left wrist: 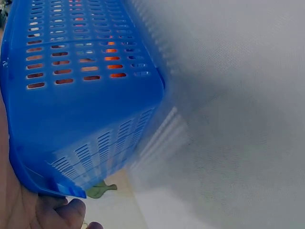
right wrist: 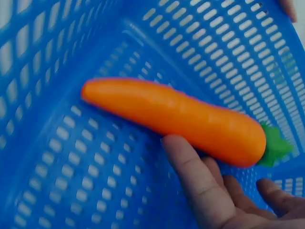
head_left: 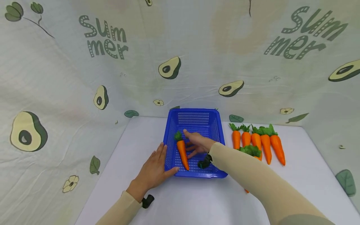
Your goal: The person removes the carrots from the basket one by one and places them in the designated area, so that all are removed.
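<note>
A blue plastic basket (head_left: 194, 174) with slotted walls stands on the white table. Inside it, along the left side, lies one orange carrot (head_left: 182, 153) with a green leafy top. My right hand (head_left: 198, 143) reaches into the basket just right of this carrot, fingers extended. In the right wrist view, a fingertip of the right hand (right wrist: 209, 195) is right at the side of the carrot (right wrist: 176, 114). My left hand (head_left: 153, 168) rests against the basket's front left corner, its thumb at the front rim. The left wrist view shows the basket wall (left wrist: 81, 114) close beside that hand.
Several carrots (head_left: 265, 148) lie in a row on the table to the right of the basket. Another leafy carrot top (head_left: 250, 150) shows nearer, its body partly hidden by my right sleeve (head_left: 253, 175). A printed cloth (head_left: 197, 47) hangs behind the table and along its sides.
</note>
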Available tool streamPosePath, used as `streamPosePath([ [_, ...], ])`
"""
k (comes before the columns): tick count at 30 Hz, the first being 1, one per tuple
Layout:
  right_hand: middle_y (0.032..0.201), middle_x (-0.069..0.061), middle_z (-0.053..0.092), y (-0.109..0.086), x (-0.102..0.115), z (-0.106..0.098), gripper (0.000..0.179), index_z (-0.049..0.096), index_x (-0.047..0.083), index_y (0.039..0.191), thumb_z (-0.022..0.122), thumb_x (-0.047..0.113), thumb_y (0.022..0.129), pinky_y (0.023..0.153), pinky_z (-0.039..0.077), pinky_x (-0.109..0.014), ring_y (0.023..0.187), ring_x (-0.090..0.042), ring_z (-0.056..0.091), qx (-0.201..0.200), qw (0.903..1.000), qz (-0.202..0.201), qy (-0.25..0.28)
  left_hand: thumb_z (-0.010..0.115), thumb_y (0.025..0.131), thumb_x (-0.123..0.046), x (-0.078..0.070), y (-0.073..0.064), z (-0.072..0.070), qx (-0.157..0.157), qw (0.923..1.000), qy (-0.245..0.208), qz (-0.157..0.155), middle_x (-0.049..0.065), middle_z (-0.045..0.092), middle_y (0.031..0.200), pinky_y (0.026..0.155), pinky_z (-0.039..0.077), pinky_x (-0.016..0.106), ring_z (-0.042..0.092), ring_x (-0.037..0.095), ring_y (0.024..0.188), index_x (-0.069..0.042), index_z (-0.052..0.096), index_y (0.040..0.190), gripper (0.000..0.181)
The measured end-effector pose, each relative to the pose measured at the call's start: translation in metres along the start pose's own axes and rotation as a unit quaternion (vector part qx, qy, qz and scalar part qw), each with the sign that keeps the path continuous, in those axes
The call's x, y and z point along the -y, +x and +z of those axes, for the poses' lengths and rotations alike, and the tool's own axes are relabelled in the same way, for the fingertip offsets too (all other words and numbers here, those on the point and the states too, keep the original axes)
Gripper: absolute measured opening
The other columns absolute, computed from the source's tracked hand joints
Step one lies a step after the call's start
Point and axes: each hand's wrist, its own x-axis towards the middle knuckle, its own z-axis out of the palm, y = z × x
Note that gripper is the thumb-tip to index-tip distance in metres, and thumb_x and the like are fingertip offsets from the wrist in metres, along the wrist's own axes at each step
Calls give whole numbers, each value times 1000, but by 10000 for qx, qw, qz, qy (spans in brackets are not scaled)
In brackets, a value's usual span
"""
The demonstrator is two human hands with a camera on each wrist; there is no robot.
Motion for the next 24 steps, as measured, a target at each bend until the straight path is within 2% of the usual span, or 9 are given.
streamPosePath([
  [4,157,-37,41,8,-4,11,73,25,5,167,40,52,113,87,61,-65,135,-55,54,162,9996,43,221,48,96,-81,0,1,1,-12,10000,-19,22,20,12,177,130,25,54,21,35,162,0,17,168,113],
  [8,151,-33,49,14,-7,19,61,31,3,163,51,32,113,91,61,-63,130,-50,59,303,9992,-18,277,44,95,-84,0,2,0,14,10000,22,9,18,11,177,130,25,52,21,34,163,-1,16,168,114],
  [11,145,-30,55,16,-8,22,66,28,4,163,61,12,107,94,60,-61,126,-46,64,441,9988,-150,169,41,94,-86,1,2,0,1,10000,26,-5,19,11,177,130,25,52,22,34,162,-2,17,168,115],
  [14,140,-29,59,19,-8,23,76,26,8,165,66,1,101,94,61,-60,120,-42,68,584,9980,-211,94,39,93,-88,2,2,1,1,10000,31,-9,19,11,177,130,26,52,23,35,162,-2,17,168,116],
  [18,138,-28,60,22,-10,25,79,24,7,165,66,-3,99,92,62,-59,113,-39,71,760,9966,-289,103,37,93,-89,2,3,1,46,10000,30,9,18,10,177,131,25,51,23,34,162,-2,15,168,117],
  [24,138,-27,62,26,-12,23,64,36,6,159,67,5,103,90,62,-60,113,-39,72,761,9959,-471,119,38,94,-87,2,4,-1,81,10000,42,38,18,9,177,131,24,51,22,33,162,-1,15,168,116],
])
